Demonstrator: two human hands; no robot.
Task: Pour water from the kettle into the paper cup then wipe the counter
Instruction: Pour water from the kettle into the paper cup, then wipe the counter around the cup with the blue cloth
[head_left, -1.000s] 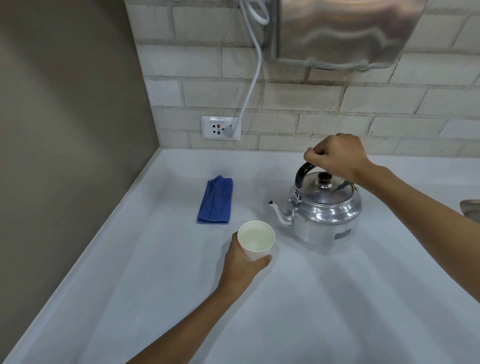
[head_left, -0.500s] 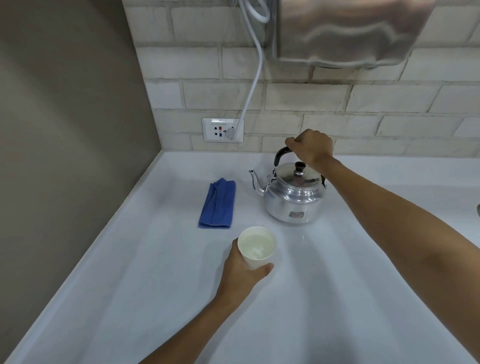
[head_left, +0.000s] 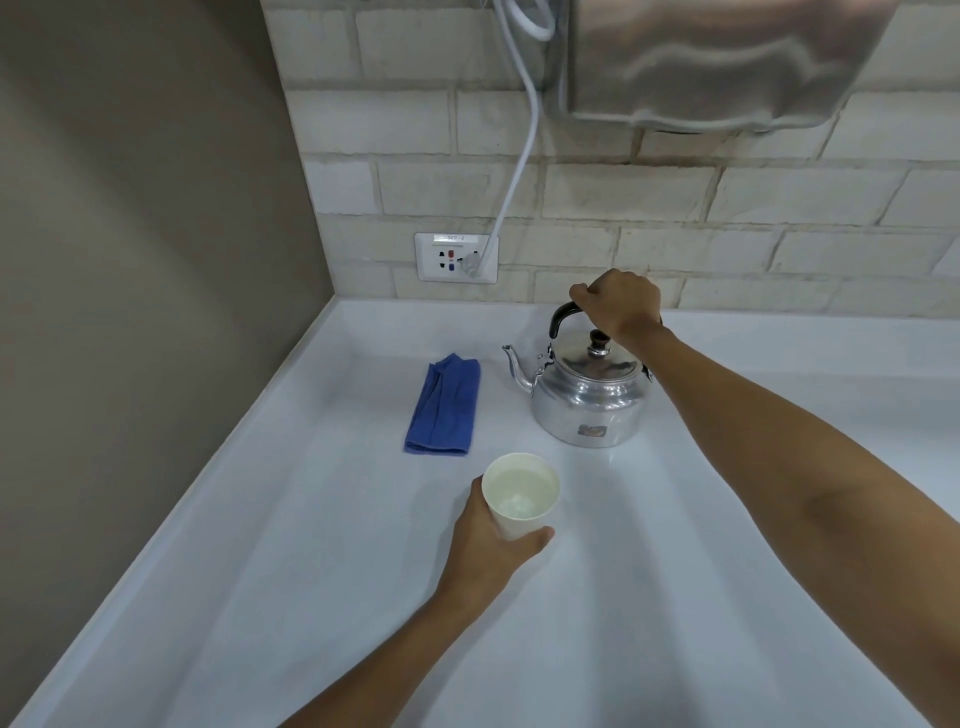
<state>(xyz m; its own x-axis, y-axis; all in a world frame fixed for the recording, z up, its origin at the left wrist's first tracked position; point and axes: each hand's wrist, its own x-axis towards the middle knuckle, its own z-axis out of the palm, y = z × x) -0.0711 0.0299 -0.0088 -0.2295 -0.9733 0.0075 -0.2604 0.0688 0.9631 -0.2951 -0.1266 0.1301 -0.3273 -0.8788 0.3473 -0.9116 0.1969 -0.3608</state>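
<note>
A shiny metal kettle (head_left: 589, 400) with a black handle stands upright on the white counter (head_left: 322, 571), spout pointing left. My right hand (head_left: 618, 306) is closed around its handle from above. A white paper cup (head_left: 519, 496) holding water stands in front of the kettle, and my left hand (head_left: 488, 545) wraps around its near side. A folded blue cloth (head_left: 444, 405) lies flat to the left of the kettle, touched by neither hand.
A brown wall borders the counter on the left and a brick wall at the back. A wall socket (head_left: 456, 257) with a white cable (head_left: 514, 171) plugged in sits above the back edge. A steel appliance (head_left: 722, 57) hangs overhead.
My right hand carried the kettle away from the cup toward the back wall and it now rests on the counter beside the cloth. The cup and my left hand stayed in place.
</note>
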